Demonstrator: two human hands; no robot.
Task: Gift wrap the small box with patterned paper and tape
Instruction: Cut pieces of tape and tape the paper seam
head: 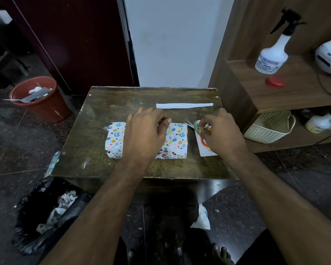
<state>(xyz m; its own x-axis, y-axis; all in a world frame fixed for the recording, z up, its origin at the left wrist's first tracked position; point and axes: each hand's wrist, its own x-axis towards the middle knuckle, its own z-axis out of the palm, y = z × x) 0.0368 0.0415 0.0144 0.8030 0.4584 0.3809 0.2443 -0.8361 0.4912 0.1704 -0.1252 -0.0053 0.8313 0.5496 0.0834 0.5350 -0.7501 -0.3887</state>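
The small box [172, 142], wrapped in white egg-patterned paper, lies flat mid-desk [96, 165], near a tape roll [196, 123].

1. My left hand [144, 133] sits just left of the frame's centre, back of the hand up, fingers curled under toward the thumb.
2. My left forearm runs down from it to the lower left of the frame.
3. My right hand [221, 131] is right of centre, fingertips pinched together at its upper left.
4. My right forearm slants off to the lower right corner.
5. Both forearms are bare.
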